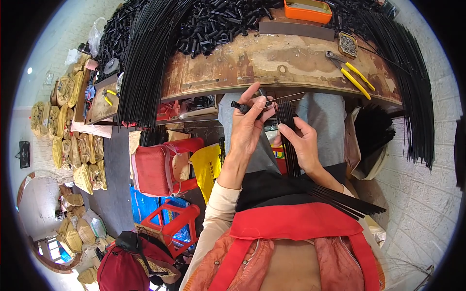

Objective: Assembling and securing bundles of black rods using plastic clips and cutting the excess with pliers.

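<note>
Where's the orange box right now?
Head view, top edge, right of centre: the orange box sits on the wooden bench, just beyond the dark flat strip, right of the large heap of black tubular parts.

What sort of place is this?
Probably a small hand-assembly workshop: a worn wooden workbench carries a heap of small black parts, long bundles of thin black rods hang over its edge, and yellow-handled pliers lie ready to hand.

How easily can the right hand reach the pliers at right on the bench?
Probably yes: the pliers lie uncovered on the bench, but the right hand holds black rods and may need freeing.
</note>
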Available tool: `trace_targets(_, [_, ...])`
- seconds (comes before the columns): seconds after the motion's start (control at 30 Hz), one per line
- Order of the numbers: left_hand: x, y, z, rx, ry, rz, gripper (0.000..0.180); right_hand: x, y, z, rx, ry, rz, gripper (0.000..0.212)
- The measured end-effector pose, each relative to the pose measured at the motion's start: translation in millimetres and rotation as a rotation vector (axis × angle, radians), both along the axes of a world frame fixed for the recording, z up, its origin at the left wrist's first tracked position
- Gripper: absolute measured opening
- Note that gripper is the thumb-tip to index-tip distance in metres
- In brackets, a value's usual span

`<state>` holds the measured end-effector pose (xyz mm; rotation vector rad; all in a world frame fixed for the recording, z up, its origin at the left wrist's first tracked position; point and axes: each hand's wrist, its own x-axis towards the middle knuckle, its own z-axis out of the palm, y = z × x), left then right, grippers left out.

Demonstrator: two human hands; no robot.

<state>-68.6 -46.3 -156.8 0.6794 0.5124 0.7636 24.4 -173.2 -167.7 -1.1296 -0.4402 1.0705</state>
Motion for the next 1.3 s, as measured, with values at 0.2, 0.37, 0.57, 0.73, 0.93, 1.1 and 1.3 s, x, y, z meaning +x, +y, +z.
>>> trace_targets(0.2, [-0.1,1.6,-1.6,-0.063,0.015,0.0,0.028,0.2,-0.1,1.4,0.002,-0.002,0.004,0.02])
trace_targets(0.37, [-0.1,0.0,-2.3,-0.047,0.048,0.01,0.026,-0.3,-0.5,0.5,-0.001,0.003,0.007,0.02])
trace_targets(0.57, [0.4,-1.7,1.5,-0.032,0.055,-0.024,0.031,-0.1,-0.4,1.0,0.003,0.005,0.004,0.02])
trace_targets(0.73, [-0.3,-4.0,2.2,-0.024,0.006,-0.016,0.038,-0.3,-0.7,1.5,-0.007,0.009,0.004,0.019])
trace_targets(0.93, [-0.5,-3.3,-0.6,0.001,-0.018,-0.01,0.042,-0.6,-1.1,1.0,-0.01,0.001,0.009,0.019])
trace_targets(1.1, [-1.2,-1.5,-2.1,-0.01,-0.004,-0.038,0.038,-1.2,-1.2,3.9,-0.021,0.002,0.015,0.017])
trace_targets(1.3, [1.1,-3.4,-2.1,-0.026,-0.001,-0.037,0.03,-0.5,-1.0,2.8,-0.018,-0.005,0.01,0.018])
